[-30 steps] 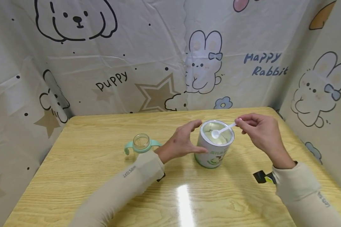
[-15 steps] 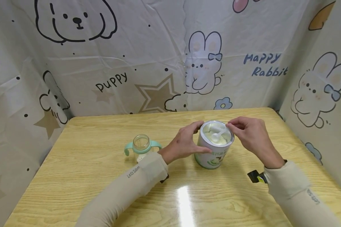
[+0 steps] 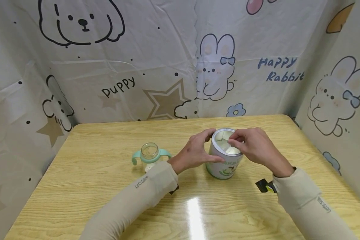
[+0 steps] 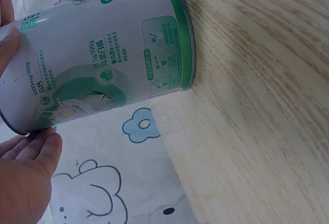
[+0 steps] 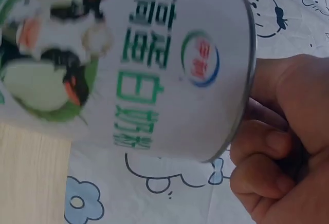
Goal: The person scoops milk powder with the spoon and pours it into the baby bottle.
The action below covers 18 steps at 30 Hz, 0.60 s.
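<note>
An uncovered white and green milk powder can [image 3: 222,168] stands upright on the table, pale powder [image 3: 223,143] showing inside. My left hand [image 3: 193,150] grips its near-left side, thumb in front and fingers behind. In the left wrist view, thumb and fingers lie on opposite sides of the can [image 4: 97,59]. My right hand [image 3: 255,145] reaches over the rim with fingertips inside the opening, pinching a white scoop that the fingers and can now mostly hide. In the right wrist view, curled fingers of the right hand [image 5: 288,147] are at the rim of the can [image 5: 169,75].
A clear baby bottle [image 3: 150,152] without a lid, with mint-green handles, stands left of the can, partly behind my left sleeve [image 3: 138,193]. The wooden table [image 3: 93,156] ends at a printed cloth backdrop [image 3: 168,60] at the back and sides.
My right hand has moved left and into the can's opening, taking the scoop down from above the rim into the powder. My left hand has closed in on the can's side.
</note>
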Available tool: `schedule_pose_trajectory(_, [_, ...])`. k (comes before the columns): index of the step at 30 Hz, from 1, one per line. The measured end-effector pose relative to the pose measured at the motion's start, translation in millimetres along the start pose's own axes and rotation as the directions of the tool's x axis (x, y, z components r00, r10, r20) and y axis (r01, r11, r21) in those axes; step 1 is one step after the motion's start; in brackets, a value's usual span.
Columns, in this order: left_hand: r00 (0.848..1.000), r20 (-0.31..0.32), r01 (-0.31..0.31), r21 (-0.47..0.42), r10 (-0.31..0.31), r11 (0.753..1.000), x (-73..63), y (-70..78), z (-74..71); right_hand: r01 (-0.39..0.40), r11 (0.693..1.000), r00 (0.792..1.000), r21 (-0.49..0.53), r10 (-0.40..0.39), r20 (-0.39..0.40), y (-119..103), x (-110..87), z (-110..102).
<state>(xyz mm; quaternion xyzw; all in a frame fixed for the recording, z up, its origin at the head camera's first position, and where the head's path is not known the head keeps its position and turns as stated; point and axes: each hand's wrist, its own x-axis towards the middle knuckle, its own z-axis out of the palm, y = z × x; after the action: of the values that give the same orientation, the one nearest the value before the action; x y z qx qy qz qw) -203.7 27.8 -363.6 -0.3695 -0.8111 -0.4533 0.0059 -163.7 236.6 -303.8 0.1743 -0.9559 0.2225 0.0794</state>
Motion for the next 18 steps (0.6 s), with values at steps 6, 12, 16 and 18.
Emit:
schedule_pose_trajectory(6, [1.000, 0.000, -0.004, -0.005, 0.004, 1.000, 0.3, 0.5, 0.7, 0.019, 0.998, 0.998, 0.066, -0.022, 0.051, -0.6, 3.5, 0.6])
schedule_pose_trajectory(12, [1.000, 0.005, 0.019, 0.004, -0.019, 1.000, 0.0, 0.3, 0.9, -0.057, 0.976, 0.995, 0.210, 0.038, 0.093, 2.6, 5.1, -1.0])
schedule_pose_trajectory(16, [1.000, 0.007, 0.027, 0.005, -0.027, 1.000, 0.0, -0.7, 0.9, -0.133, 0.952, 0.989, 0.274, 0.108, 0.105, 6.6, 4.4, -3.8])
schedule_pose_trajectory(18, [1.000, 0.007, 0.023, 0.004, -0.023, 1.000, 0.4, -0.9, 0.8, -0.171, 0.940, 0.984, 0.297, 0.147, 0.104, 9.1, 4.0, -5.3])
